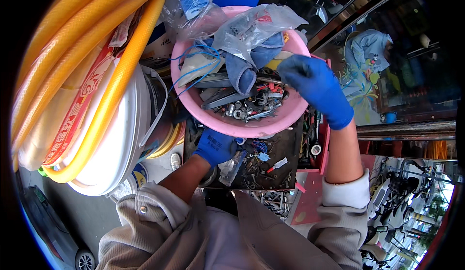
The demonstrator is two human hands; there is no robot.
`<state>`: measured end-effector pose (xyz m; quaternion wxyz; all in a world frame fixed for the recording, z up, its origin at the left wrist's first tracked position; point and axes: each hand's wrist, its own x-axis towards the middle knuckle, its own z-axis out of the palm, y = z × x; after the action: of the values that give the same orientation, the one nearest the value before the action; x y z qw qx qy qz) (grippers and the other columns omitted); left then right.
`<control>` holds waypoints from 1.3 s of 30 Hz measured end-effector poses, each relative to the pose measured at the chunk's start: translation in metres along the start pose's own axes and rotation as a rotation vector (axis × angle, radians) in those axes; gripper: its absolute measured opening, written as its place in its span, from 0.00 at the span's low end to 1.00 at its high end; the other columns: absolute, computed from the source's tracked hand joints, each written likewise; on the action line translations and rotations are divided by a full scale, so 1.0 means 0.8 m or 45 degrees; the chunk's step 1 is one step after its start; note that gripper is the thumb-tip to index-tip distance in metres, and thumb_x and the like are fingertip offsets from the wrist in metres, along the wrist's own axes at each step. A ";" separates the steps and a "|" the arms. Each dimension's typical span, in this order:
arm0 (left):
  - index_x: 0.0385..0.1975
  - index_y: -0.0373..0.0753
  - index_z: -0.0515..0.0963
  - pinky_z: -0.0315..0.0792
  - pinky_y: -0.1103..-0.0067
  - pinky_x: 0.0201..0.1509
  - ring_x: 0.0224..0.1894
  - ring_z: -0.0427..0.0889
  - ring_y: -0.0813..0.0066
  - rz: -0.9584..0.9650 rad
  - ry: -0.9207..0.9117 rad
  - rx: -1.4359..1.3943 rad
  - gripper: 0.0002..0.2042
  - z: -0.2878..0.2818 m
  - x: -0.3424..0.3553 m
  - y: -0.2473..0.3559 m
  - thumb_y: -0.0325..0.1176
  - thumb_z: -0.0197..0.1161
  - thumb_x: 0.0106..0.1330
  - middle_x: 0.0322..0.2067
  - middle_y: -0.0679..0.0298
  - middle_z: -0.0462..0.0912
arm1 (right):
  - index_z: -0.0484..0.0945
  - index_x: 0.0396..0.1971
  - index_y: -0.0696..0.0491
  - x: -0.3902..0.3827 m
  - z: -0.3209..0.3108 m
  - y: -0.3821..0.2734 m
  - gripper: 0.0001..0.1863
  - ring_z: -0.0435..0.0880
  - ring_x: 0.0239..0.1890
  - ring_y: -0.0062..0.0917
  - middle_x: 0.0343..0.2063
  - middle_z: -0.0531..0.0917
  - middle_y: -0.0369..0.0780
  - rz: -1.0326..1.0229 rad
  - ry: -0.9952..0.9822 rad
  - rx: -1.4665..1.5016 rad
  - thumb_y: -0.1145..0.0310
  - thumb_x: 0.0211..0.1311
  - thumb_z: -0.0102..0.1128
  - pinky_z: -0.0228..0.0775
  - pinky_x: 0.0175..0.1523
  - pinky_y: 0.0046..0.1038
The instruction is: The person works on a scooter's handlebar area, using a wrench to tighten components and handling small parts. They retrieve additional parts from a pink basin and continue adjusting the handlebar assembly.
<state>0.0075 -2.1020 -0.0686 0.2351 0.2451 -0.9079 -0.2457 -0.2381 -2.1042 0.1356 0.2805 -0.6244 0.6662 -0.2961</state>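
A pink plastic basin (193,106) holds mixed metal parts (252,106), blue cloths (242,81), blue wire and a crumpled clear bag (252,27). My right hand (310,88), in a blue glove, is at the basin's right side beside a pale yellow item; its bent fingers are blurred. My left hand (215,146), also gloved, lies at the lower front of the basin, its fingers partly hidden under the rim. Below, a dark tray (256,173) carries small parts, wires and a clear packet (230,170).
Coiled yellow hose (104,110) rests on white buckets (121,149) at left. A red drawer (320,158) of tools stands right of the tray. A dark glass panel (397,81) with a person (363,49) showing in it is at upper right. Scooters (397,197) appear lower right, a car (53,236) lower left.
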 end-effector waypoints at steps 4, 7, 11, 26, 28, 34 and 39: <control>0.50 0.41 0.76 0.67 0.59 0.59 0.51 0.76 0.49 -0.018 -0.048 -0.070 0.22 -0.007 -0.002 0.000 0.34 0.58 0.52 0.47 0.51 0.79 | 0.81 0.45 0.50 -0.031 0.063 0.084 0.19 0.84 0.40 0.36 0.38 0.83 0.44 -0.477 -0.213 -0.701 0.67 0.50 0.69 0.75 0.44 0.35; 0.51 0.41 0.76 0.67 0.58 0.59 0.51 0.75 0.49 -0.003 -0.077 -0.070 0.22 -0.010 0.009 0.005 0.34 0.59 0.52 0.47 0.51 0.78 | 0.79 0.48 0.47 -0.018 0.090 0.088 0.24 0.81 0.43 0.36 0.39 0.80 0.43 -0.373 -0.308 -1.143 0.60 0.47 0.70 0.74 0.46 0.38; 0.50 0.41 0.76 0.67 0.57 0.58 0.50 0.76 0.49 -0.003 -0.040 -0.048 0.22 -0.005 0.003 0.000 0.34 0.59 0.52 0.47 0.51 0.79 | 0.78 0.50 0.47 0.011 0.089 0.064 0.27 0.80 0.44 0.38 0.42 0.78 0.43 -0.302 -0.590 -1.332 0.57 0.47 0.70 0.74 0.45 0.38; 0.45 0.39 0.78 0.71 0.59 0.52 0.46 0.78 0.49 -0.012 -0.014 -0.016 0.20 0.014 -0.006 -0.012 0.34 0.58 0.50 0.43 0.50 0.80 | 0.80 0.42 0.43 0.012 0.095 0.109 0.16 0.82 0.29 0.36 0.31 0.77 0.42 -0.468 -0.268 -1.146 0.52 0.56 0.62 0.73 0.30 0.38; 0.45 0.39 0.78 0.71 0.59 0.52 0.45 0.78 0.49 -0.011 -0.005 -0.018 0.19 0.013 -0.009 -0.009 0.34 0.58 0.50 0.42 0.50 0.80 | 0.81 0.39 0.45 0.014 0.104 0.120 0.15 0.82 0.28 0.36 0.28 0.77 0.42 -0.516 -0.144 -1.140 0.53 0.58 0.61 0.73 0.29 0.37; 0.45 0.38 0.78 0.71 0.60 0.52 0.44 0.79 0.49 -0.040 -0.027 -0.024 0.20 0.006 -0.007 -0.006 0.34 0.57 0.50 0.41 0.49 0.81 | 0.80 0.34 0.51 0.033 0.114 0.122 0.15 0.83 0.30 0.38 0.26 0.82 0.45 -0.321 0.180 -0.956 0.54 0.60 0.60 0.73 0.31 0.38; 0.47 0.37 0.77 0.71 0.60 0.54 0.46 0.79 0.49 -0.032 -0.026 -0.066 0.21 0.009 -0.006 -0.008 0.33 0.57 0.51 0.43 0.49 0.81 | 0.80 0.33 0.52 0.028 0.114 0.125 0.16 0.83 0.31 0.41 0.27 0.83 0.46 -0.308 0.157 -0.910 0.54 0.57 0.65 0.74 0.35 0.39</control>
<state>0.0094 -2.1017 -0.0790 0.2289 0.2477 -0.9005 -0.2745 -0.2383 -2.1262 -0.0001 -0.0326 -0.7380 0.6645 -0.1132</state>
